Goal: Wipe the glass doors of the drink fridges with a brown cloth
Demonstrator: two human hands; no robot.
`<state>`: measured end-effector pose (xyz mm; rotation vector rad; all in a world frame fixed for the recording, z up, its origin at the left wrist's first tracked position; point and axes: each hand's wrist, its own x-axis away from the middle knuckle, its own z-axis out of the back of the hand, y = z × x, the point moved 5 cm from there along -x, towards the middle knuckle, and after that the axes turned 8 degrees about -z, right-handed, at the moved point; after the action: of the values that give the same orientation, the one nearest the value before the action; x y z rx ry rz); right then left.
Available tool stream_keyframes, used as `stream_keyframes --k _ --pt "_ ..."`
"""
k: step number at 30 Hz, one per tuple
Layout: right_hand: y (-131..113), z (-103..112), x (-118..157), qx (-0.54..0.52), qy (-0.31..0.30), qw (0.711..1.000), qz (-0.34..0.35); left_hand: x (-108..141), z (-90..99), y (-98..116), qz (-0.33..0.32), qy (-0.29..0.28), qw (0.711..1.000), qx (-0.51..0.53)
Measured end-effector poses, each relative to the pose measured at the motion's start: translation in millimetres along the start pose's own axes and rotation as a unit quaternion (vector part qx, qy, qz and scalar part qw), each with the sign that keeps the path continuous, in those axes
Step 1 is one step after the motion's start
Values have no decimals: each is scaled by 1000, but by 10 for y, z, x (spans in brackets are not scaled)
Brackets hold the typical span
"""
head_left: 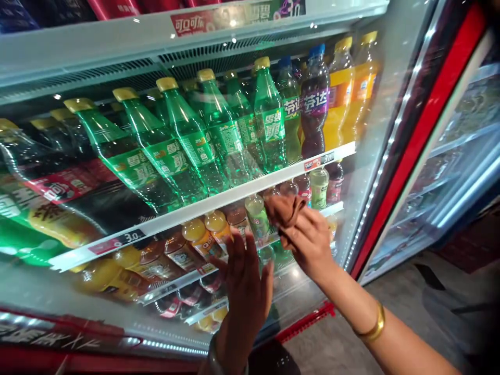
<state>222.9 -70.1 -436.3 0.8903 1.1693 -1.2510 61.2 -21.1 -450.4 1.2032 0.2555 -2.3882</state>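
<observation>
My right hand (312,237) has its fingers wrapped on a bunched brown cloth (287,208). The cloth is in front of the lower bottles, just below a white shelf edge (219,198); whether it presses on glass is hard to tell. To its left, my left hand (246,278) is raised with the fingers stretched out and holds nothing. Behind the hands stands a lit drinks fridge. Green soda bottles (228,135) with yellow caps line the shelf above, and smaller drink bottles (201,237) sit on the shelf behind my left hand.
Dark cola bottles (62,182) lean at the left. A purple drink bottle (314,99) and orange drink bottles (341,99) stand at the shelf's right end. A red frame (424,140) runs down the right side, beside another glass-fronted cabinet (449,156). Grey floor (394,302) shows below.
</observation>
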Motion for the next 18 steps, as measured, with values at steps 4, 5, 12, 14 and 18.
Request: stream_keyframes --k 4,5,12,14,18 --pt "130 69 -337 11 56 997 -52 -193 -90 97 -29 25 999 -32" --pt "96 51 -362 10 55 997 -57 -232 -116 103 -34 29 998 -38" --pt "197 -9 84 10 14 1000 -5 -319 -259 138 -83 18 996 -41" --pt "370 63 -1 34 43 998 -27 -323 -294 147 -82 4 996 -26" --pt "488 151 -381 72 99 989 -86 -284 -387 143 -65 15 998 15"
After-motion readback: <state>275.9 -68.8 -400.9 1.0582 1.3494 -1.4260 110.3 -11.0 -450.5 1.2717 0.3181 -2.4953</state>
